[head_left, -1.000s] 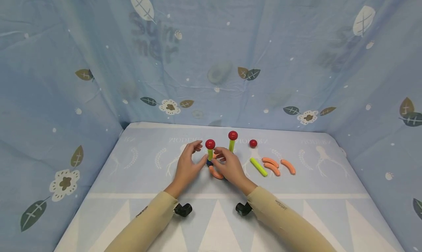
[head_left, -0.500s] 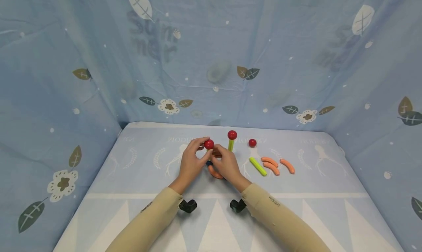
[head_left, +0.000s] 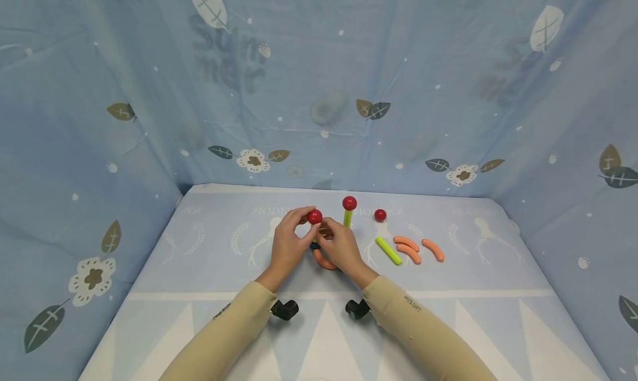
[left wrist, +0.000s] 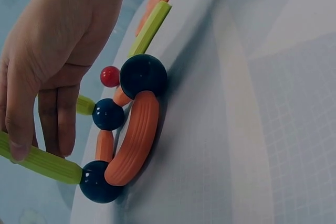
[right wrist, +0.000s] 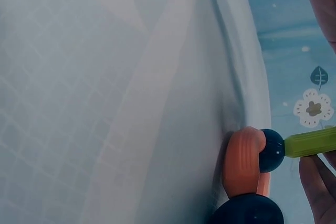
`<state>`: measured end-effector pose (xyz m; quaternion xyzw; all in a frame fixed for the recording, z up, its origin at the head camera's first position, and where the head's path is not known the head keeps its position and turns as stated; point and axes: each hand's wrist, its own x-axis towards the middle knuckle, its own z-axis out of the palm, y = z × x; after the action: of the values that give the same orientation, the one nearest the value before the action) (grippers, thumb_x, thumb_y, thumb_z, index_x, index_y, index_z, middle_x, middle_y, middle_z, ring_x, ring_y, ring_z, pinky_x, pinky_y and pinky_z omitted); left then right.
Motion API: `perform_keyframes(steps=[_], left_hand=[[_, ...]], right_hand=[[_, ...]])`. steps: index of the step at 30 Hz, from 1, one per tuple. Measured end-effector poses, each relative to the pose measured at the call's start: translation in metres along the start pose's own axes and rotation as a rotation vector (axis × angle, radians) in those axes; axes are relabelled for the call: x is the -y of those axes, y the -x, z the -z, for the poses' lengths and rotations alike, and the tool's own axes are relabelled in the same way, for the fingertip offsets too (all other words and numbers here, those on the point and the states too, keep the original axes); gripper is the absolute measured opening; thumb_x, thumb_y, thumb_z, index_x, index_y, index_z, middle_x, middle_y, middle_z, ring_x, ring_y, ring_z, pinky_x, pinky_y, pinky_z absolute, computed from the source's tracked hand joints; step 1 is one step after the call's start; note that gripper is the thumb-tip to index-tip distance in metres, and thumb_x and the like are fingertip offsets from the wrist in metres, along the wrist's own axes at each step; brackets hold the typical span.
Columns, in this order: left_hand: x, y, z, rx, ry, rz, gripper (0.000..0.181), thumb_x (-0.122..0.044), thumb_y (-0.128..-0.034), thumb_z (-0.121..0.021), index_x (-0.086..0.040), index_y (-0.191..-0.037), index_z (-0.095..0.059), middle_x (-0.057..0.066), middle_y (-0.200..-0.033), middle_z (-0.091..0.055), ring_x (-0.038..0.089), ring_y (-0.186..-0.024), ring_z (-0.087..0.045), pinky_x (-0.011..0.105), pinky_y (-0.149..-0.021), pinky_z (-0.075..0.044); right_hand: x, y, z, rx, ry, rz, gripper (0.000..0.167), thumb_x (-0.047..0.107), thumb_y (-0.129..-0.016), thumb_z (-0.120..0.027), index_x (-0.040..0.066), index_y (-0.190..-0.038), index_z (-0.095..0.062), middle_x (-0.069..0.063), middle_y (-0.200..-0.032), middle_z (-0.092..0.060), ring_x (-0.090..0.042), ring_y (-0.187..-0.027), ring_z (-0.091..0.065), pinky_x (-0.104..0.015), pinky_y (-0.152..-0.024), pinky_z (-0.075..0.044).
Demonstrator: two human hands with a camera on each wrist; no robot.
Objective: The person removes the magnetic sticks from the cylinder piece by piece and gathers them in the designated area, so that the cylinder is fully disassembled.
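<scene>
In the head view my left hand has its fingers and thumb at the red ball atop an upright green magnetic stick. My right hand, also seen in the left wrist view, pinches that stick below the ball. Its foot meets a navy ball. Curved orange sticks join this to another navy ball and a larger navy ball, forming a base on the table. A second green stick rises from it behind my right hand, topped by another red ball.
To the right lie a loose red ball, a loose green stick and several orange curved sticks. A patterned cloth covers the table. Blue curtains stand behind it and at both sides.
Both hands have closed in from beside the near upright stick. The left fingers have come to its red ball and the right fingers to the stick. The loose pieces stay put.
</scene>
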<state>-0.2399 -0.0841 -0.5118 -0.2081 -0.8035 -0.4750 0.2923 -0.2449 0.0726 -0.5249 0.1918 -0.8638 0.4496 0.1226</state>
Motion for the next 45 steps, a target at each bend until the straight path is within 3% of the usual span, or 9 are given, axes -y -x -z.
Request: perform_keyframes(steps=[19,24,28,32,37,45], left_hand=[[-0.003,-0.001,-0.009,-0.094,0.034,0.037,0.036,-0.016,-0.0919,-0.078,-0.011,-0.126,-0.069,0.005,-0.117,-0.068,0.019,-0.101,-0.067,0.035,-0.088,-0.057],[-0.006,-0.009,-0.006,-0.154,0.085,0.037,0.037,-0.013,-0.0916,-0.077,-0.005,-0.127,-0.068,0.008,-0.117,-0.068,0.021,-0.099,-0.069,0.035,-0.086,-0.058],[-0.008,-0.016,-0.001,-0.155,0.108,0.061,0.038,-0.014,-0.0924,-0.077,-0.004,-0.128,-0.068,0.009,-0.117,-0.068,0.019,-0.101,-0.068,0.033,-0.089,-0.058],[0.001,-0.013,0.001,-0.147,0.093,0.1,0.037,-0.017,-0.0939,-0.075,-0.006,-0.129,-0.067,0.009,-0.117,-0.068,0.019,-0.101,-0.068,0.032,-0.089,-0.057],[0.019,-0.011,0.004,-0.149,0.075,0.159,0.038,-0.016,-0.0941,-0.075,-0.005,-0.129,-0.066,0.011,-0.114,-0.07,0.023,-0.101,-0.069,0.039,-0.088,-0.058],[0.049,-0.006,0.006,-0.029,-0.05,0.317,0.038,-0.017,-0.0924,-0.077,-0.006,-0.128,-0.067,0.012,-0.114,-0.072,0.027,-0.104,-0.066,0.047,-0.094,-0.052]], right_hand=[[0.001,-0.003,0.001,-0.018,-0.003,-0.006,0.023,0.011,-0.095,-0.07,0.007,-0.118,-0.069,-0.01,-0.113,-0.074,-0.021,-0.097,-0.074,-0.031,-0.084,-0.06],[0.001,-0.003,0.001,-0.013,-0.028,-0.023,0.024,0.013,-0.095,-0.072,0.007,-0.119,-0.068,-0.009,-0.111,-0.074,-0.02,-0.097,-0.074,-0.03,-0.084,-0.059],[0.001,-0.002,0.001,-0.008,-0.037,-0.031,0.024,0.013,-0.094,-0.073,0.008,-0.117,-0.068,-0.007,-0.109,-0.075,-0.018,-0.097,-0.073,-0.03,-0.084,-0.059],[0.001,-0.002,-0.001,0.008,-0.032,-0.05,0.023,0.015,-0.095,-0.073,0.009,-0.117,-0.068,-0.006,-0.111,-0.074,-0.017,-0.098,-0.073,-0.027,-0.085,-0.059],[0.001,-0.002,-0.003,0.015,-0.013,-0.069,0.025,0.018,-0.096,-0.073,0.009,-0.119,-0.068,-0.005,-0.111,-0.074,-0.018,-0.1,-0.073,-0.026,-0.085,-0.058],[0.001,-0.002,-0.004,0.013,-0.013,-0.07,0.024,0.018,-0.096,-0.073,0.01,-0.118,-0.068,-0.005,-0.109,-0.075,-0.016,-0.099,-0.073,-0.024,-0.083,-0.058]])
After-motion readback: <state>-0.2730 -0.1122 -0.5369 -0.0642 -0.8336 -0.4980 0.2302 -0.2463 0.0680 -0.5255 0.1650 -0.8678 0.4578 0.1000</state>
